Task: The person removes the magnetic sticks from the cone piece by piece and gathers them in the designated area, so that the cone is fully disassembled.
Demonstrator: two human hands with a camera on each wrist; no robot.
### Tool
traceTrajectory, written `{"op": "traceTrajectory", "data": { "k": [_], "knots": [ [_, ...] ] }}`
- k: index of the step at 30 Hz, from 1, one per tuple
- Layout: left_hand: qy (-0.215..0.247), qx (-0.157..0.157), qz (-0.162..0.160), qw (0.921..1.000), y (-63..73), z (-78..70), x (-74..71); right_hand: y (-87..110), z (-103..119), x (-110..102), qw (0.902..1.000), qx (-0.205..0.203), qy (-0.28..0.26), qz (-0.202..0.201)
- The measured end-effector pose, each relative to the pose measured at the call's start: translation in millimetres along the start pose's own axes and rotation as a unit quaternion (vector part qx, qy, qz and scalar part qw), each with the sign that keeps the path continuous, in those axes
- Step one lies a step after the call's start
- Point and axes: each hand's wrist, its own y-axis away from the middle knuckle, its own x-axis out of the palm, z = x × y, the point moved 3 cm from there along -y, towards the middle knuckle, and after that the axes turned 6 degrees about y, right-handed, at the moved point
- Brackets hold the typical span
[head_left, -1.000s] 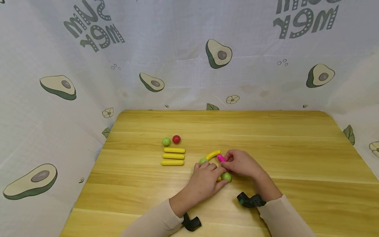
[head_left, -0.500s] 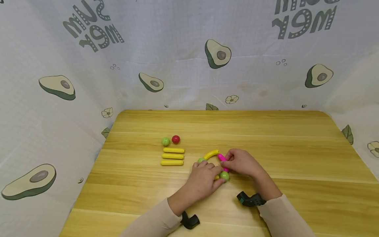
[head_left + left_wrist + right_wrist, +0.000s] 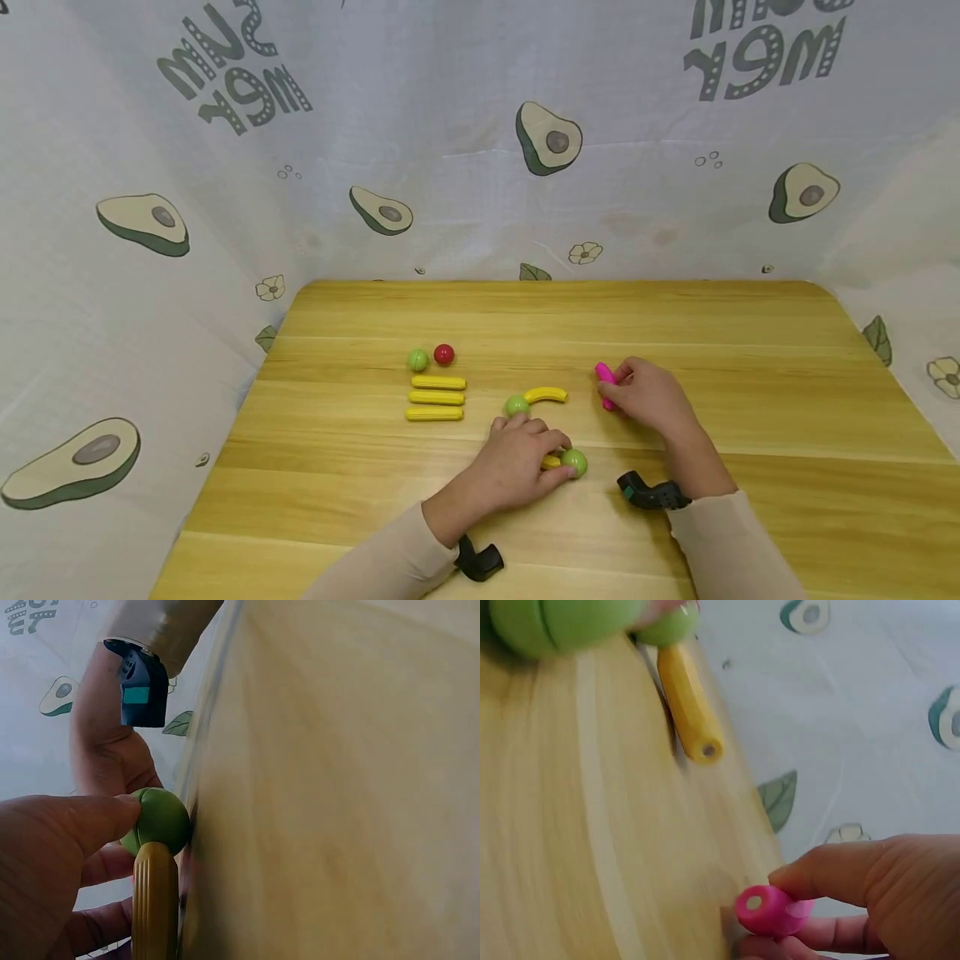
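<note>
My right hand pinches a short pink magnetic rod above the table; its end disc faces the right wrist camera. My left hand holds a green ball between thumb and fingers. A straight yellow rod touches that ball in the left wrist view and is mostly covered by the hand in the head view. Just beyond the left fingertips, another green ball meets one end of a curved yellow rod, whose other end is free. Whatever else lies under the left palm is hidden.
On the left of the wooden table lie several loose pieces: a green ball, a red ball and three straight yellow rods in a stack of rows. A patterned curtain borders the table's back and sides.
My right hand has drawn the pink rod away from the green ball, to the right and slightly back. The curved yellow rod has swung round to the right. The left hand stays nearly in place.
</note>
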Motion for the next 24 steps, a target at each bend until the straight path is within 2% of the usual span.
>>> {"op": "traceTrajectory", "data": {
  "k": [6,10,24],
  "knots": [
    [-0.013,0.005,0.003,0.9999,0.6,-0.2,0.3,-3.4,-23.1,-12.7,0.999,0.012,0.022,-0.037],
    [-0.028,0.022,-0.003,0.9994,1.2,0.0,0.8,-4.9,-31.0,-15.6,0.9987,0.019,0.024,-0.041],
    [-0.044,0.055,-0.018,0.9973,1.4,-2.2,-2.9,-3.2,-35.0,-21.2,0.997,0.042,0.047,-0.046]
  ]
}}
